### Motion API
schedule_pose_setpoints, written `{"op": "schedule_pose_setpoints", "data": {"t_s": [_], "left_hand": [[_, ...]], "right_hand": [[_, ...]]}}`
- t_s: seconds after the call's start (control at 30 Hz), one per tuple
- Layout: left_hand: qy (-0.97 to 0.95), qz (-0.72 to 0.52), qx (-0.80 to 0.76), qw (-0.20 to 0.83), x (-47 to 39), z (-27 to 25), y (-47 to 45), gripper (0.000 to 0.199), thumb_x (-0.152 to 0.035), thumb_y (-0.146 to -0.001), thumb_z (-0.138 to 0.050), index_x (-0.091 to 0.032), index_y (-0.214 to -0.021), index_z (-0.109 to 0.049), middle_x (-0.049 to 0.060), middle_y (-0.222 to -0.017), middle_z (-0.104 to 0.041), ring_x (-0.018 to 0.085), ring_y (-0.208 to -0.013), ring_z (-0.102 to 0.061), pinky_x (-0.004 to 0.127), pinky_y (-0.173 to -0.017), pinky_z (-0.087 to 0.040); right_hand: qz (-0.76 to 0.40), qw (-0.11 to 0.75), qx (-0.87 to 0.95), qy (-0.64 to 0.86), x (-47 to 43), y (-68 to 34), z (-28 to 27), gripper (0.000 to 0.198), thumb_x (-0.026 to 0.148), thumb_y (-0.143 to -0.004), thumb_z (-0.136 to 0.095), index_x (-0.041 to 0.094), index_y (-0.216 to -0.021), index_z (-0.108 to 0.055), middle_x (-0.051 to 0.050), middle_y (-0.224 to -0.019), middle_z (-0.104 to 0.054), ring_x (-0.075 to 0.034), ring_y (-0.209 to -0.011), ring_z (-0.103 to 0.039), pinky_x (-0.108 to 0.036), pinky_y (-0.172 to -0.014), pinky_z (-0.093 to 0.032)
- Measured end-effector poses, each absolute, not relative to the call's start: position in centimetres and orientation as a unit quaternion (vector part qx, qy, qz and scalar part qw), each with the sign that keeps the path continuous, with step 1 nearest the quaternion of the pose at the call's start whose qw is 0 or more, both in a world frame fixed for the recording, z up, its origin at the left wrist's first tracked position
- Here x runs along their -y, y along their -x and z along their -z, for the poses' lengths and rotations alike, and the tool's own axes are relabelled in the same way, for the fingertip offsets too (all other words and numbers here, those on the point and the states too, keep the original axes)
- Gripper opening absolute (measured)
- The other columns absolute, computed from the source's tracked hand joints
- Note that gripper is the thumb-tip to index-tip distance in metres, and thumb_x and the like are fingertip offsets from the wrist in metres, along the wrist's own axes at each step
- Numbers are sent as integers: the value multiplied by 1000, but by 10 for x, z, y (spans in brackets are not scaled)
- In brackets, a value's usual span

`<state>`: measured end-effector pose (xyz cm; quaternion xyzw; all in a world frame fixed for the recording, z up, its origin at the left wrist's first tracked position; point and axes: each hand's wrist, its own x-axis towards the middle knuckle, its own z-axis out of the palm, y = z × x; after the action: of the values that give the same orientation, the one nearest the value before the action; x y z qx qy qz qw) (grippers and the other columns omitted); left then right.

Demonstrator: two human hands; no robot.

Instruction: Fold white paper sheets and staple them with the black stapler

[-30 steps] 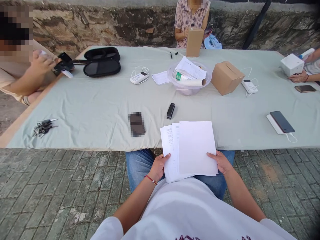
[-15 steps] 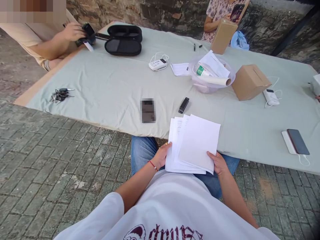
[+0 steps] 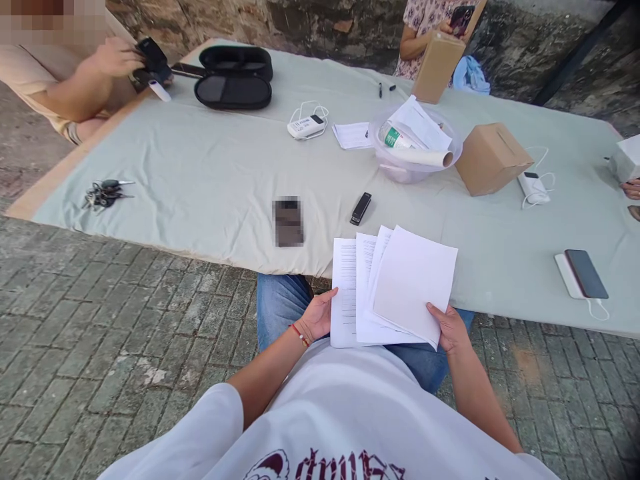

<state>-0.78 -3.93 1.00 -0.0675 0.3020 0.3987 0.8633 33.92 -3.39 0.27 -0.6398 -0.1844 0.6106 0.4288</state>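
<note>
Several sheets of paper (image 3: 415, 280) are fanned out above my lap, overlapping the near edge of the table. My left hand (image 3: 320, 315) is closed on the left edge of the leftmost sheet, which bears lines of print. On the other side, my right hand (image 3: 447, 327) grips the lower right edge of the top sheets, thumb on top and fingers hidden beneath. The topmost sheet looks blank. Just beyond the papers lies a black stapler (image 3: 361, 209), touched by neither hand. Left of it rests a dark, blurred-out flat object (image 3: 289, 222).
On the cloth-covered table (image 3: 200, 193) are keys (image 3: 107, 194), a black case (image 3: 233, 93), a plastic basin (image 3: 400, 170) of papers, a cardboard box (image 3: 493, 160) and a phone on a power bank (image 3: 586, 274). Other people sit at the left, far side and right edge.
The sheets have spread wider apart, showing more print on the left ones. My right hand has shifted right with the top sheets. The whole view has moved slightly.
</note>
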Motion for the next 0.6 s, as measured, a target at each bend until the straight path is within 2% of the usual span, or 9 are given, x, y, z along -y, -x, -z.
{"op": "schedule_pose_setpoints", "data": {"t_s": [0.17,0.3,0.37,0.5,0.6], "left_hand": [[65,-396,-340,850,37,-10,0,51,-42,-88,-61,-7,-126,-64,17,-119,-71,34,-116,-64,48,-108,-44],[20,-414,-409,813,34,-6,-1,41,-21,-79,-72,-7,-117,-67,17,-110,-74,31,-104,-70,47,-104,-48],[-4,-424,-433,795,33,-3,0,39,-16,-77,-74,-7,-114,-68,17,-109,-74,30,-100,-72,47,-102,-50],[-17,-422,-437,794,31,1,1,39,-26,-80,-74,-7,-113,-68,19,-110,-74,31,-101,-71,47,-100,-52],[-3,-414,-460,785,29,1,1,35,-30,-83,-71,-6,-109,-69,19,-107,-74,30,-99,-72,44,-98,-54]], "right_hand": [[-633,386,235,628,32,-317,-5,46,36,-68,-86,22,-109,-70,-4,-110,-76,-24,-98,-73,-35,-87,-61],[-605,355,293,650,28,-309,-3,43,41,-70,-82,22,-108,-71,-6,-112,-75,-28,-102,-72,-39,-90,-60],[-570,364,303,671,27,-312,-2,43,41,-70,-81,23,-107,-71,-5,-110,-76,-28,-101,-72,-39,-88,-60],[-558,388,273,681,28,-326,-5,40,41,-70,-81,25,-106,-71,-4,-106,-77,-27,-94,-73,-38,-83,-62],[-584,370,270,670,30,-331,-12,41,40,-70,-81,25,-106,-70,-4,-103,-77,-26,-90,-74,-37,-80,-62]]}}
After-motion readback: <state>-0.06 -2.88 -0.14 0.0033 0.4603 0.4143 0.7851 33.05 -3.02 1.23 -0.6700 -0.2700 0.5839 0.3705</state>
